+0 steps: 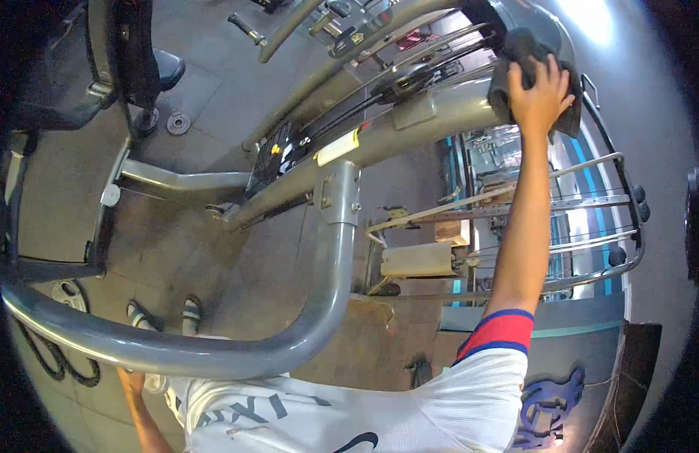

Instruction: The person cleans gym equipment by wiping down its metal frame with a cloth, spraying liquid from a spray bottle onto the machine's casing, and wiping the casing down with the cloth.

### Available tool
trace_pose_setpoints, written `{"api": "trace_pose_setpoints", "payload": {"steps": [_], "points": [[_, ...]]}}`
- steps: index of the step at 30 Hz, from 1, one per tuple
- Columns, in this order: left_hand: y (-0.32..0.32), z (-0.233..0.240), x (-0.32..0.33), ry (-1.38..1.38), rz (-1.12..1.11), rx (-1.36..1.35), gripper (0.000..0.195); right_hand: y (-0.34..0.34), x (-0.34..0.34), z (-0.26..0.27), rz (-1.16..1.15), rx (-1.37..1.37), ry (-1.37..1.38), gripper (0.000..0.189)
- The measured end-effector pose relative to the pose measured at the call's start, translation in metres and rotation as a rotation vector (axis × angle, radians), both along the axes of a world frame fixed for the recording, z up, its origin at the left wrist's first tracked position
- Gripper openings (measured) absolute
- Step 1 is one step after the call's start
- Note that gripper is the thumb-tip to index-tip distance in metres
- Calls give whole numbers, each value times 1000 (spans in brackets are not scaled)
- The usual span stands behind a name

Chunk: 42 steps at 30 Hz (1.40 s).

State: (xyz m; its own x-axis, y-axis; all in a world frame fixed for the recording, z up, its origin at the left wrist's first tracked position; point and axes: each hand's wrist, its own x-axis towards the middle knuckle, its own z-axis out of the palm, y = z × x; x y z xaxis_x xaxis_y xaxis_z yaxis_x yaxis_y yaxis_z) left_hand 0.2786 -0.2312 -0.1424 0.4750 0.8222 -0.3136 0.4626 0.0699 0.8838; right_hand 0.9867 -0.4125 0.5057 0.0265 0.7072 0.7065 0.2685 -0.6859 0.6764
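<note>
My right hand (536, 96) reaches up at the upper right, its fingers spread over a dark, cloth-like thing (502, 93). This lies against the dark upper end cover (545, 28) of a gym machine. From that end the machine's thick grey metal beam (457, 113) slopes down to the floor. Low at the left, my left hand (131, 379) is mostly hidden behind a bent grey metal tube (213, 354). Whether it grips anything cannot be seen. The tube curves up to a bracket (338, 195) on the beam.
A yellow-edged label (338, 148) is on the beam. Pads and frames of another machine (108, 68) stand at the left. Weight plates (178, 122) lie on the floor, and a coiled dark rope (52, 357) is at lower left. A cable machine (587, 201) stands at right.
</note>
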Motion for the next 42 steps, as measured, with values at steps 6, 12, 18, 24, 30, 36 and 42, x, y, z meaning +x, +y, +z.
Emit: {"api": "trace_pose_setpoints", "payload": {"steps": [6, 12, 18, 24, 30, 36, 42], "points": [[1, -20, -39, 129, 30, -12, 70, 8, -29, -128, 278, -122, 287, 33], [2, 11, -22, 11, 123, 26, 59, -27, -87, -282, 340, -92, 1063, 30], [13, 62, -11, 194, 79, -16, 67, -25, -96, -317, 355, 66, 1421, 27], [24, -11, -93, -202, 266, -188, 52, -44, -171, -331, 323, 131, 1270, 37], [25, 80, -16, 229, 42, 99, 57, -36, -140, -324, 83, 25, 1210, 60], [47, 2, -49, 58, -26, 45, 59, -32, -140, -324, 141, 123, 1230, 67], [29, 13, -31, -112, 19, -51, 67, -105, -271, -326, 112, 393, 1507, 75]]}}
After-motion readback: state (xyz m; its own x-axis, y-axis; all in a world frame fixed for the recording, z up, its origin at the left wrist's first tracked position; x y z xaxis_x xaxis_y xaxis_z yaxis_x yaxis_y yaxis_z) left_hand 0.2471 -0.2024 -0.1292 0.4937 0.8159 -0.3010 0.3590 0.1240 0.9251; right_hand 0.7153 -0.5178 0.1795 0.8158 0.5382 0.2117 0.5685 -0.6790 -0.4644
